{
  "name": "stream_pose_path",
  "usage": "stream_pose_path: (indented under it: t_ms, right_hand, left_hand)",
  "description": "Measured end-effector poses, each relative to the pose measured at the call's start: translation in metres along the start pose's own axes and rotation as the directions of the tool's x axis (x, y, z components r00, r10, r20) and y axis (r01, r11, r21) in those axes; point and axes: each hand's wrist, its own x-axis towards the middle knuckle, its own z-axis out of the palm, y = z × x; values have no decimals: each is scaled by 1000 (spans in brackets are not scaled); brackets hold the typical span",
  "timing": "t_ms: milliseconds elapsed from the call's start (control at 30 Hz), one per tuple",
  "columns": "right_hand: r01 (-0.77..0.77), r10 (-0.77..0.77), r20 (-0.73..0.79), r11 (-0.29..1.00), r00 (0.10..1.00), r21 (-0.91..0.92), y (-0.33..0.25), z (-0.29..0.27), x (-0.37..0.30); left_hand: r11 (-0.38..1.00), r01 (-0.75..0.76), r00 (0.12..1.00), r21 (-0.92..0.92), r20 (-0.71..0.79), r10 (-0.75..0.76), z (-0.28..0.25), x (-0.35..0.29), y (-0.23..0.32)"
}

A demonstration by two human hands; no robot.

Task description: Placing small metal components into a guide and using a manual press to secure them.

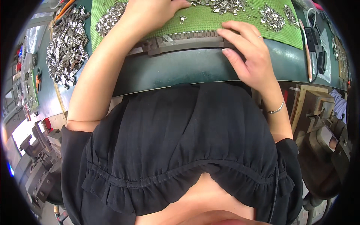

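Note:
My left hand (152, 13) reaches across the green mat near the top edge, its thumb stretched to the right beside a pile of small shiny metal pieces (228, 5). The other fingers of that hand are cut off or hidden. My right hand (249, 52) is at the right end of a long dark metal bar (180, 45), fingers and thumb apart. Its index fingertip is by the end of a row of small metal links (193, 35) along the bar, and the thumb is near the bar's front side. A loose two-pronged metal piece (182, 19) lies on the mat.
The green textured mat (288, 37) covers the dark table (176, 69). More metal pieces lie in piles at its left (108, 23) and right (273, 18). Left of the mat is a large heap of linked metal strips (67, 45). A black device with a cable (314, 40) lies at right.

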Motion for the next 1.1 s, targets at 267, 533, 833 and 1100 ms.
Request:
stream_pose_path:
  t_ms: [267, 533, 833, 1100]
  right_hand:
    - [0, 0, -2, 999, 1000, -47, -6, 1, 0]
    - [25, -28, -50, 998, 998, -57, -5, 3, 17]
    - [157, -136, 117, 968, 984, -195, 25, 19, 93]
    - [184, -152, 127, 936, 980, -301, 14, 31, 102]
  left_hand:
    - [991, -131, 990, -41, -53, 129, -10, -7, -2]
    - [940, -273, 949, -203, 107, 298, -25, -55, -3]
    - [940, -326, 939, -98, 79, 333, -22, -58, -2]
    - [968, -248, 963, -40, -120, 241, -7, -87, 0]
